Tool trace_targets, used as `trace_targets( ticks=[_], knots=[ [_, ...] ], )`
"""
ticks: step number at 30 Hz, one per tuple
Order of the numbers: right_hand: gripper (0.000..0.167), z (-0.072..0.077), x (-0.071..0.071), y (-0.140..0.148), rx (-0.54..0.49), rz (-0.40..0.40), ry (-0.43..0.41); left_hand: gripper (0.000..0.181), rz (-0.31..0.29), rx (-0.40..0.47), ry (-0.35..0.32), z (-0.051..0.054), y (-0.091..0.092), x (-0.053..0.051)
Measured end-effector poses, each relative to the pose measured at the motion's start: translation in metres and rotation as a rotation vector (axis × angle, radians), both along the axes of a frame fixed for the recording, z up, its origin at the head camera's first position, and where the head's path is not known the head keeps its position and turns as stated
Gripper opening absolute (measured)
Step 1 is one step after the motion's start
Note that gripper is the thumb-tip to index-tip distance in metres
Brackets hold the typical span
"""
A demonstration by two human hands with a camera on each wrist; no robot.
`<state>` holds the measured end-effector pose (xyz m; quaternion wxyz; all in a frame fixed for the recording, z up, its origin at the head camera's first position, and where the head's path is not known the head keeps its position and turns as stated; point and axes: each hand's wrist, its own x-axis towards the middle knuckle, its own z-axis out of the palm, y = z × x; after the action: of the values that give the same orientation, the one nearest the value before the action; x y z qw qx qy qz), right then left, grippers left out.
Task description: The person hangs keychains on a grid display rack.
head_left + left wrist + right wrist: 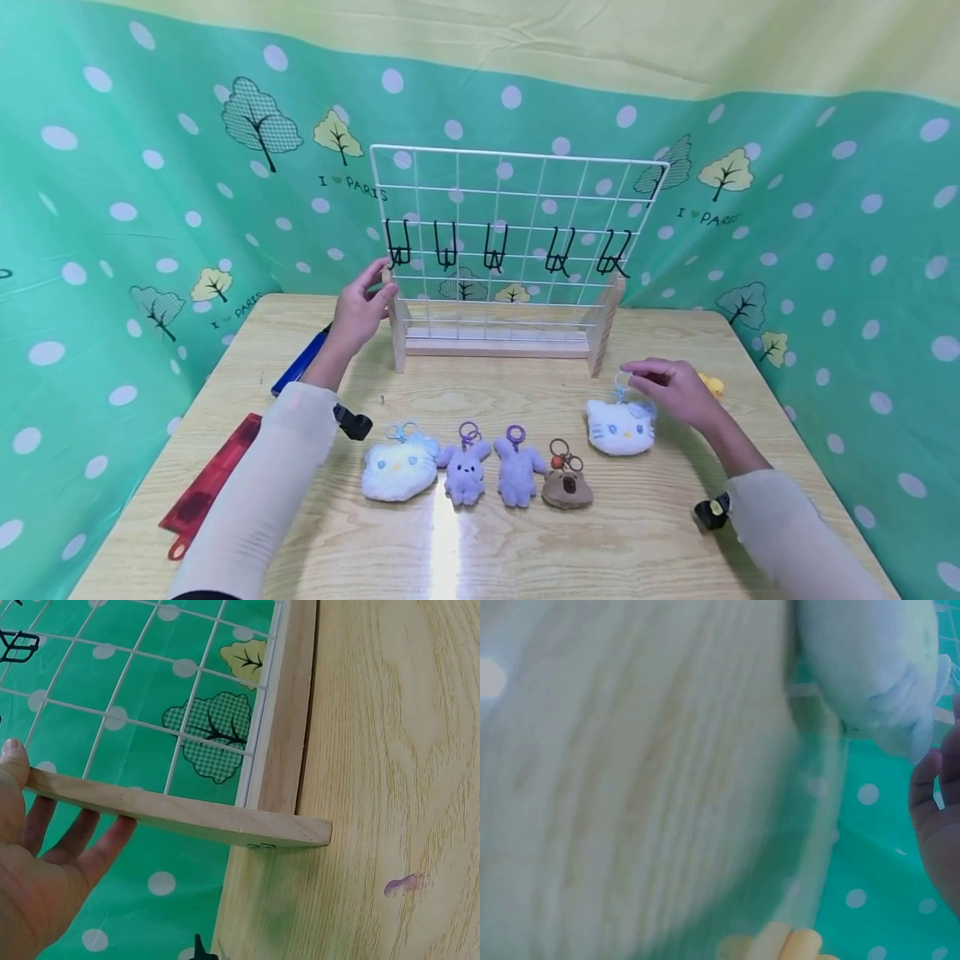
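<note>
My left hand grips the wooden side leg of a white wire grid rack, thumb on one face and fingers on the other. Several black hooks hang in a row across the grid. On the right, my right hand pinches the ring of a white cat plush keychain, which dangles beneath the fingers. In the right wrist view the plush is close and partly cut off. Another white cat plush keychain lies at the row's left end.
Two purple plush keychains and a brown animal keychain lie along the table's middle. A red strip-like item and a blue one are at the left. Something yellow sits behind my right hand. Green curtain surrounds the table.
</note>
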<state>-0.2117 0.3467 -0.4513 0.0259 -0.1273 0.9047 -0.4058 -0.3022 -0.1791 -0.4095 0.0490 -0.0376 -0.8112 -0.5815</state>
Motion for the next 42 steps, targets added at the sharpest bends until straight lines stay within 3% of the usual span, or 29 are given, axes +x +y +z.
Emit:
trace_targets(
  ticks=[15,23,42],
  knots=[
    [0.027,0.026,-0.011,-0.016,-0.128,-0.052,0.173,0.058,0.009,-0.02,-0.008,0.001,-0.007,0.0],
    [0.029,0.041,-0.015,-0.021,-0.147,-0.119,0.198,0.059,-0.007,-0.013,-0.007,0.001,-0.007,0.002],
    [0.027,0.096,-0.029,-0.036,-0.268,-0.091,0.361,0.058,-0.014,-0.023,0.007,-0.001,-0.003,-0.004]
  ],
)
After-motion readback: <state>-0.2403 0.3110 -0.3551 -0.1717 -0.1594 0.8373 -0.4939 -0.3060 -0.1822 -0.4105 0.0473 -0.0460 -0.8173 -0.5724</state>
